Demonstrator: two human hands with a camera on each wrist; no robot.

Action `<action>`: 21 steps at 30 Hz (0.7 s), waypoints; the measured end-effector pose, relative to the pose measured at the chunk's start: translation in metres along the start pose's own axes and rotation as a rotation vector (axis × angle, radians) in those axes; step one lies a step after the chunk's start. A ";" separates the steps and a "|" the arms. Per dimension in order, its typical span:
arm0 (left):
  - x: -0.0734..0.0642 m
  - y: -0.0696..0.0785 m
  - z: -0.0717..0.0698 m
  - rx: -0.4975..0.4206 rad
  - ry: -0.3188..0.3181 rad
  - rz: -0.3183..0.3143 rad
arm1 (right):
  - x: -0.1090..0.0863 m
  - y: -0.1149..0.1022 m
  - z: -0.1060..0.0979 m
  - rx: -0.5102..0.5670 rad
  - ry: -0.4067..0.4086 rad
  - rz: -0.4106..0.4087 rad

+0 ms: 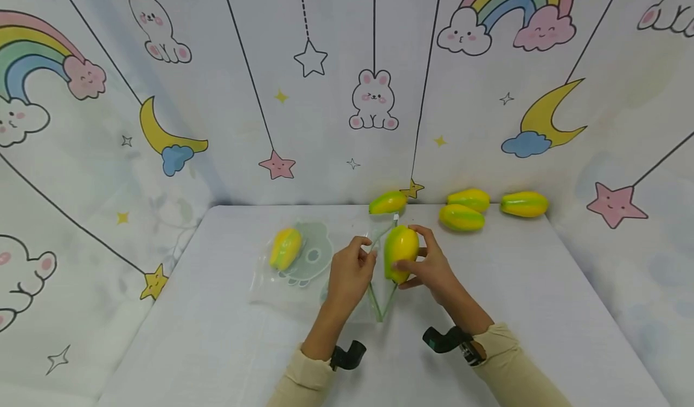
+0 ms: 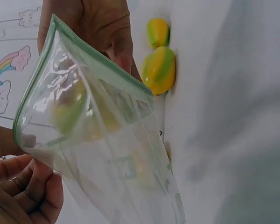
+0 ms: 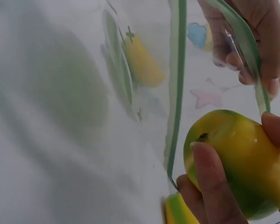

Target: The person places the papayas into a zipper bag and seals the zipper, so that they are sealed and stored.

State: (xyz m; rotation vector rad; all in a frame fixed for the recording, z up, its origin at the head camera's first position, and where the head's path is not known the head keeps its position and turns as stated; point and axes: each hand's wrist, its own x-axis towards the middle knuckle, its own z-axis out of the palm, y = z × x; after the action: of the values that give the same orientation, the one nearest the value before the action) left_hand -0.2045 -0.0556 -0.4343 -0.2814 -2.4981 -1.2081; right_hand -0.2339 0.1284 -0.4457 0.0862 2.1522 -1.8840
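My left hand [image 1: 349, 273] pinches the green-edged opening of a clear zip bag [image 1: 303, 303], which has a pale green cartoon print. In my right hand [image 1: 435, 273], a yellow-green papaya [image 1: 402, 244] is gripped between thumb and fingers, right at the bag's spread mouth. The left wrist view shows the green zip strip [image 2: 102, 58] held apart, with the right hand at its far side. Another papaya [image 1: 285, 248] lies toward the bag's left end, and its yellow shape shows through the plastic in the right wrist view.
Several more papayas lie along the back of the white table [image 1: 179, 335]: one papaya [image 1: 388, 202] behind the hands, and a papaya [image 1: 462, 217] among others at back right. A cartoon-printed cloth [image 1: 325, 118] stands behind the table and along its sides.
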 end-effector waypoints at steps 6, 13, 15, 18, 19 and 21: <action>-0.004 0.003 0.006 0.014 -0.063 0.029 | 0.001 0.006 0.011 0.029 -0.063 0.001; -0.011 0.003 0.006 0.017 -0.090 0.067 | 0.001 0.010 0.019 0.044 -0.114 0.005; -0.012 0.004 0.007 0.018 -0.112 0.077 | 0.002 0.011 0.017 0.045 -0.126 0.011; -0.013 0.008 0.009 0.022 -0.156 0.102 | 0.004 0.013 0.015 0.059 -0.171 0.007; -0.013 0.009 0.010 0.024 -0.170 0.111 | 0.004 0.014 0.015 0.064 -0.185 -0.001; -0.015 0.012 0.010 0.028 -0.195 0.124 | 0.005 0.016 0.014 0.082 -0.214 -0.014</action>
State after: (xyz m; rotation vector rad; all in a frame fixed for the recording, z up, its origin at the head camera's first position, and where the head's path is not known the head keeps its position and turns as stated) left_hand -0.1891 -0.0403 -0.4372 -0.5627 -2.6146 -1.1437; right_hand -0.2327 0.1160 -0.4640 -0.1098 1.9400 -1.8950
